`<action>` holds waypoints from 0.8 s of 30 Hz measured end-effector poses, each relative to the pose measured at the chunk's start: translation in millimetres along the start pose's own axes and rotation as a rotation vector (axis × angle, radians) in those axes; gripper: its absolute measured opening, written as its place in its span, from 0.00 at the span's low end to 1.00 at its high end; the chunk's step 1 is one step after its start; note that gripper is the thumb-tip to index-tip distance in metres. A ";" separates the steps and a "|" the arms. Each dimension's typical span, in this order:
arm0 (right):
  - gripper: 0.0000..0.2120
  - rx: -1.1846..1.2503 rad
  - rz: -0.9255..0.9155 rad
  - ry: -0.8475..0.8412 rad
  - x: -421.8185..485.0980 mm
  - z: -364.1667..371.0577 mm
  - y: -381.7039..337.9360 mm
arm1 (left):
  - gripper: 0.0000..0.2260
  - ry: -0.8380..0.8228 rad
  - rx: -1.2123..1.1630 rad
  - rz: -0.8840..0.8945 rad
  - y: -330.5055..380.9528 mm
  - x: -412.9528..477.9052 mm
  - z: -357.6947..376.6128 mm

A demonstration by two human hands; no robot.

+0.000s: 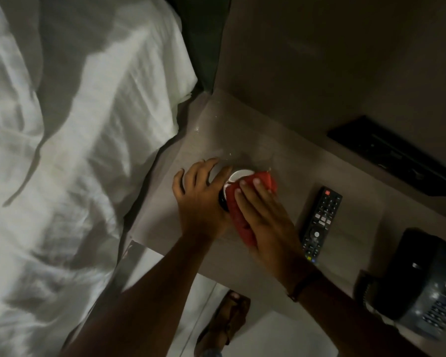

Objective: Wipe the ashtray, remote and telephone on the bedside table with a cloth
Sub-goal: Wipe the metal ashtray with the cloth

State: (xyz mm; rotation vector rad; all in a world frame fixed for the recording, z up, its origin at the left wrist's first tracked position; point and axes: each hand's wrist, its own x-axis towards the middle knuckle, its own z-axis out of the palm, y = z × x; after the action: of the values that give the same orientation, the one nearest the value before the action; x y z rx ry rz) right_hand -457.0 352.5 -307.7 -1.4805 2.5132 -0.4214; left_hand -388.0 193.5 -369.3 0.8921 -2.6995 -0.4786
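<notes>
ashtray wipe | left hand (pixel 200 199) grips white ashtray (pixel 238 175) on desk (pixel 263 150), beside bed | right hand (pixel 264 215) presses soft red cloth (pixel 240 212) flat on it | likely hard, breakable: steady by rim

A rumpled white bedsheet (pixel 75 150) lies beside the desk's left edge, a black panel (pixel 397 161) sits on the wall past its far edge, and a brown sandal (pixel 224 320) stands on the floor below its near edge.

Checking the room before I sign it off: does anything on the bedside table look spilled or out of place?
Small pale specks or droplets dot the bedside table behind the ashtray; what they are is unclear. Nothing else stands out.
</notes>
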 end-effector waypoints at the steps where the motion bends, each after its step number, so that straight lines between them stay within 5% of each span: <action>1: 0.28 -0.019 -0.021 0.003 -6.4 -3.0 6.5 | 0.38 -0.009 0.010 0.009 -0.4 0.2 0.6; 6: 0.29 0.059 0.177 0.007 21.3 -4.2 4.9 | 0.43 0.002 0.007 0.007 -1.4 1.2 4.7; 9: 0.30 0.086 0.032 0.037 13.1 7.8 3.7 | 0.37 0.023 0.012 0.013 -4.0 0.3 8.6; 14: 0.31 0.092 -0.126 -0.046 -4.6 -0.7 31.9 | 0.44 -0.025 0.041 0.037 -4.8 0.4 10.6; 19: 0.20 0.046 -0.332 0.028 19.6 -7.7 18.3 | 0.35 -0.035 0.038 0.026 -4.2 -1.1 11.9; 24: 0.18 0.096 -0.254 0.170 26.3 -23.6 19.0 | 0.38 -0.056 0.009 0.004 -3.8 1.4 10.1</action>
State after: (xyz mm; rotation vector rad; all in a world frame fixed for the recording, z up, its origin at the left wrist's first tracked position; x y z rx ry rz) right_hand -492.5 341.6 -292.5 -1.8009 2.3935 -0.7263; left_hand -390.5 192.1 -379.7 0.8892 -2.7552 -0.4975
